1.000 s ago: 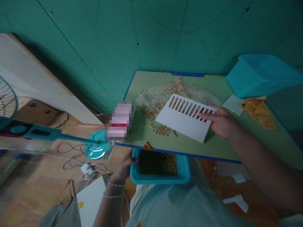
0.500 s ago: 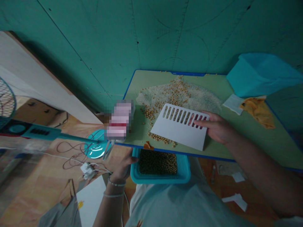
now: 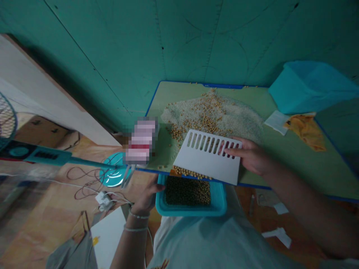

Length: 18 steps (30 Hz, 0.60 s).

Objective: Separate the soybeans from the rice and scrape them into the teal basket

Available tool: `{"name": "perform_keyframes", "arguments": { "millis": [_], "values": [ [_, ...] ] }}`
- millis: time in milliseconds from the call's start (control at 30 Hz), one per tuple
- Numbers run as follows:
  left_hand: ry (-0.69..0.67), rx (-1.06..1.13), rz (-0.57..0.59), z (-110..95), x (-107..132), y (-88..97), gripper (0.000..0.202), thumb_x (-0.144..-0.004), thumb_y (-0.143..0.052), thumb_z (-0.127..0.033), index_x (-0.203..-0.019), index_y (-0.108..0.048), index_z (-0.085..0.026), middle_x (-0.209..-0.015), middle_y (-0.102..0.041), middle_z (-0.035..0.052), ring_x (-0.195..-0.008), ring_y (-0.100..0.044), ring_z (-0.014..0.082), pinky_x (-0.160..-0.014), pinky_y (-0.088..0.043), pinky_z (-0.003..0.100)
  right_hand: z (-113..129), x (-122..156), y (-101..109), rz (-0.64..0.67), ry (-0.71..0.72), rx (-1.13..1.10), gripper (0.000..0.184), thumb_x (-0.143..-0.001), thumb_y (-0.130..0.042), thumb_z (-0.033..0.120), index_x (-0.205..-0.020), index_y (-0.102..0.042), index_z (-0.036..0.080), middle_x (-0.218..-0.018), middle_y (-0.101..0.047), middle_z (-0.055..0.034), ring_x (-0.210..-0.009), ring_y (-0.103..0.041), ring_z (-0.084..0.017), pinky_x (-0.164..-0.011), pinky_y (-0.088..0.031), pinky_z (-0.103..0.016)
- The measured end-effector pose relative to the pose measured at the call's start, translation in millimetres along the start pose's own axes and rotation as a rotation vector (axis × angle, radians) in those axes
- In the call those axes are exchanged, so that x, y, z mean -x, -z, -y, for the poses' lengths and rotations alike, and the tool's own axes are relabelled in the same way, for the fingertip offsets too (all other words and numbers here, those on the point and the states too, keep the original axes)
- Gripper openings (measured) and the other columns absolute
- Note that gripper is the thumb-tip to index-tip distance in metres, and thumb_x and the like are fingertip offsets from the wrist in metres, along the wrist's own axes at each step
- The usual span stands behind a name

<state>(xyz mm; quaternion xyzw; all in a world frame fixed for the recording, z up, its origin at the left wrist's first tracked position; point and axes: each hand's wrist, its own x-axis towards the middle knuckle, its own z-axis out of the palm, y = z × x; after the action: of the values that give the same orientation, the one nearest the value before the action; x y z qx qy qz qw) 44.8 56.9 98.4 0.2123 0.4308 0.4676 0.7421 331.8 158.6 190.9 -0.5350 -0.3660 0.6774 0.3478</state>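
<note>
At the near edge of the tabletop point(image 3: 291, 164), the right hand point(image 3: 254, 157) gripped a scraper point(image 3: 206, 158) against beans point(image 3: 190, 173), the left hand point(image 3: 147, 196) a tub point(image 3: 190, 213) below, the apparent sweep next needing it steady.

There are two blue containers point(image 3: 190, 212) point(image 3: 311, 91), one slotted panel point(image 3: 209, 160), one fan point(image 3: 46, 154).

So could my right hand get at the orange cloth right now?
Likely yes, though your right hand is gripping the white slotted scraper and would probably need to release it first. The orange cloth lies in the open on the tabletop, a flat white packet beside it.
</note>
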Motion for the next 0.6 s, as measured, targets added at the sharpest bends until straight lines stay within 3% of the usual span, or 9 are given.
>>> {"name": "perform_keyframes", "arguments": {
  "millis": [300,600],
  "values": [
    [0.015,0.008,-0.041,1.5,-2.5,-0.9,0.044,-0.057,-0.066,-0.015,-0.100,-0.074,-0.022,-0.105,-0.077,0.0033,-0.120,-0.058,0.0355,-0.104,-0.042,0.046,-10.0,3.0,-1.9,0.048,0.007,0.008,0.038,-0.051,-0.086,0.030,-0.081,-0.063,0.021,-0.071,-0.070,0.0018,-0.063,-0.062,-0.016,-0.063,-0.046,-0.030],
    [0.040,-0.016,-0.062,2.5,-4.9,6.4,0.038,-0.053,-0.070,-0.016,-0.091,-0.074,-0.023,-0.090,-0.078,0.0019,-0.113,-0.061,0.0347,-0.101,-0.044,0.045,-13.5,12.1,-3.7,0.050,0.002,-0.019,0.032,-0.053,-0.085,0.027,-0.078,-0.066,0.020,-0.069,-0.071,0.0004,-0.062,-0.063,-0.015,-0.060,-0.045,-0.029]
  ]
}}
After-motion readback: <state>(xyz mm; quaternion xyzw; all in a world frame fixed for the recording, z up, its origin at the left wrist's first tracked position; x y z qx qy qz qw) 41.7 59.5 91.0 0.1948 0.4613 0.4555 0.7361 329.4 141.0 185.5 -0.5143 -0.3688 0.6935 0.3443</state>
